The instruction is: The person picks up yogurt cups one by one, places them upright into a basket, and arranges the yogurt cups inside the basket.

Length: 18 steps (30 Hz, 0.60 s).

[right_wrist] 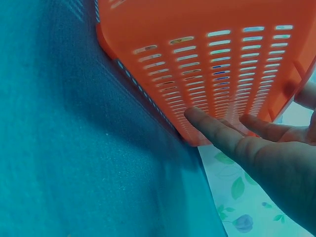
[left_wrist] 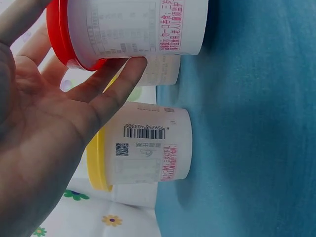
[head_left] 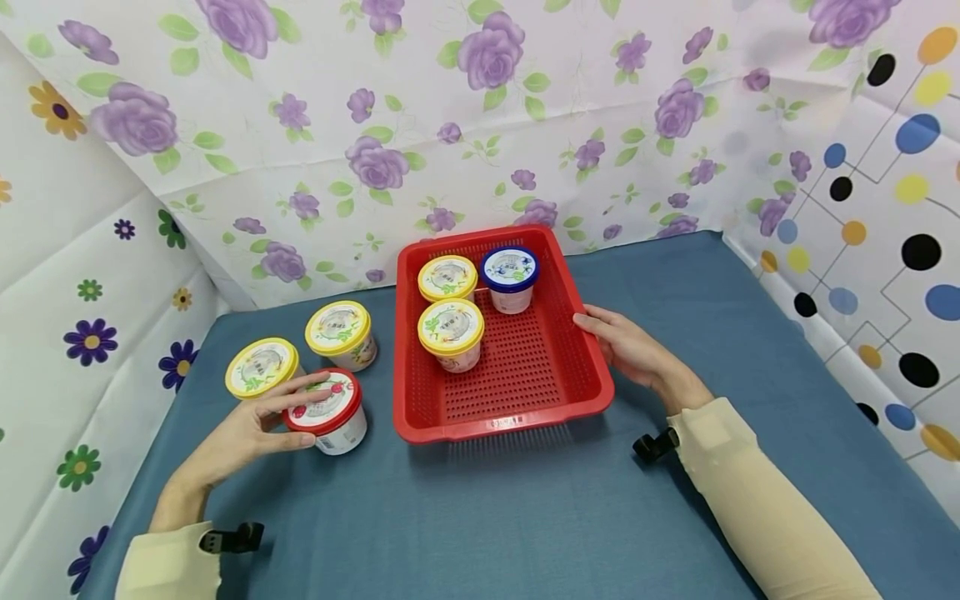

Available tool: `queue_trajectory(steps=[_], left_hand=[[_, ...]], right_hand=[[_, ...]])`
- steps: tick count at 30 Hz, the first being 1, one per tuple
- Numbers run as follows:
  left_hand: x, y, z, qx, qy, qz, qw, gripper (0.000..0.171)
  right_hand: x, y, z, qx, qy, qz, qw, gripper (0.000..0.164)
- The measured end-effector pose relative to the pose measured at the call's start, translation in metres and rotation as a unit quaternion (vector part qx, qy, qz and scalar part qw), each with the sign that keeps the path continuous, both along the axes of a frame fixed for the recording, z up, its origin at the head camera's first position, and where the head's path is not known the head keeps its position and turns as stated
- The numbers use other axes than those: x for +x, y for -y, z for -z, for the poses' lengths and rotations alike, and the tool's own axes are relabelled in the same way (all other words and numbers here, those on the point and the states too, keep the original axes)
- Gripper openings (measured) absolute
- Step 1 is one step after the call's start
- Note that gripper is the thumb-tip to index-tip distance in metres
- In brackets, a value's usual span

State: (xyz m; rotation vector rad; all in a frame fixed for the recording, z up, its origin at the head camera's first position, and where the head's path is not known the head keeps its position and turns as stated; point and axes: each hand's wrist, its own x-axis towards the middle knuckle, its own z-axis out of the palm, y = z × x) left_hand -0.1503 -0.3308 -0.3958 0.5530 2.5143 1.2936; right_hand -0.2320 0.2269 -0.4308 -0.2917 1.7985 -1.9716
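Observation:
My left hand [head_left: 236, 437] is at a white paper cup with a red lid [head_left: 342, 432], thumb on the near side and fingers across the lid. In the left wrist view, this red-lidded cup [left_wrist: 133, 27] hides part of the fingers. Two yellow-lidded cups stand just behind it, one at the left [head_left: 262, 367] and one farther back [head_left: 339, 327]. A red plastic basket [head_left: 517, 422] lies in the middle, tilted slightly. My right hand [head_left: 633, 348] holds its right rim, thumb on top and fingers against the slotted outer wall [right_wrist: 217, 64].
Inside the basket are two yellow-lidded cups, one at the back [head_left: 447, 277] and one nearer [head_left: 452, 329], beside a blue-lidded cup [head_left: 511, 275]. A blue cloth [head_left: 480, 517] covers the table. Flower-patterned sheeting [head_left: 420, 100] rises behind and at the sides.

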Motion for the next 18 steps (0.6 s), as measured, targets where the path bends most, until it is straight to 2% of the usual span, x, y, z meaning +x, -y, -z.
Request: queue_trajectory(steps=[5,10,18], left_hand=[[0.000,-0.003,-0.007,0.000,-0.016,-0.004,0.9999,0.054],[0.000,-0.006,-0.017,-0.002,-0.013,-0.014,0.9998,0.057],[-0.007,-0.014,-0.032,-0.002,-0.022,-0.017,0.9996,0.057]], right_hand=[[0.000,0.000,-0.001,0.001,0.003,0.002,1.000,0.060],[0.000,0.001,-0.002,0.002,0.007,0.003,1.000,0.060],[0.000,0.000,0.000,0.002,0.007,0.001,1.000,0.061]])
